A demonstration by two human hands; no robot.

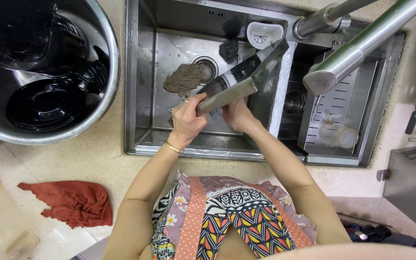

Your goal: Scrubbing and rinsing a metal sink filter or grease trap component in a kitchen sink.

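Left hand (187, 118) is clamped round the handle end of a big cleaver (246, 77), held over the sink (143, 86); blade runs up & away to the right toward the faucet (357, 50); right hand (237, 114) sits just beside, under the blade near the handle, fingers hidden, so can't tell its hold; brown scouring pad (185, 78) lies just left of the blade by the drain.
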